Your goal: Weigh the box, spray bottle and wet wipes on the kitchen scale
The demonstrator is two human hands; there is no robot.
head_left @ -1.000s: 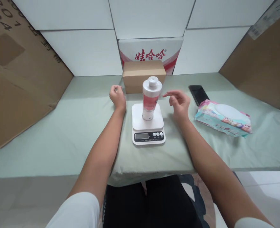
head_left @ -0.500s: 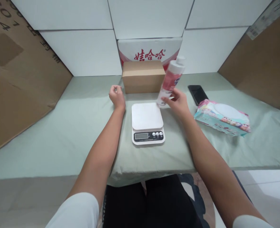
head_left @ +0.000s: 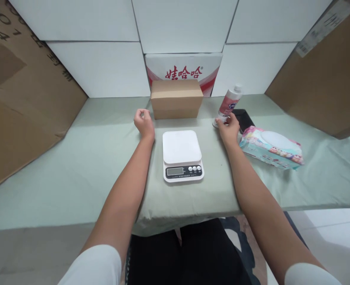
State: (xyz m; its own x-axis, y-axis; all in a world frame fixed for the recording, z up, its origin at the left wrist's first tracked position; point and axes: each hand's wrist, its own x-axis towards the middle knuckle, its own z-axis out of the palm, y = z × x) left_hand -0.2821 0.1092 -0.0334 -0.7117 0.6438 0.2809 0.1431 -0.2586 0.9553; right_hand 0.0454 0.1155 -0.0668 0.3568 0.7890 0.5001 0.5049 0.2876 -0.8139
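Left to right across the green table [head_left: 73,158]:

- At nine o'clock, one big cardboard sheet [head_left: 20,99] leaning on the wall
- Left hand [head_left: 143,122] at eleven o'clock of the scale, curled into a loose fist, holding nothing, resting on the cloth
- At twelve o'clock, one brown box [head_left: 176,99] with one red-lettered carton [head_left: 183,69] behind it
- Dead centre, one white scale [head_left: 182,154], platform bare
- Right hand [head_left: 230,126] at two o'clock of the scale, fingers wrapped round the bottom of one bottle [head_left: 230,103]; bottle tilted, base touching or just above the cloth, cannot tell which
- Probably light, stiff plastic, smooth and somewhat slippery; likely top-heavy when gripped so low, so better taken round the middle of the pink label
- Just right of it, one dark phone [head_left: 244,118], half hidden
- At three o'clock, one soft pack of wipes [head_left: 271,148]
- Far right, one more cardboard sheet [head_left: 320,79]
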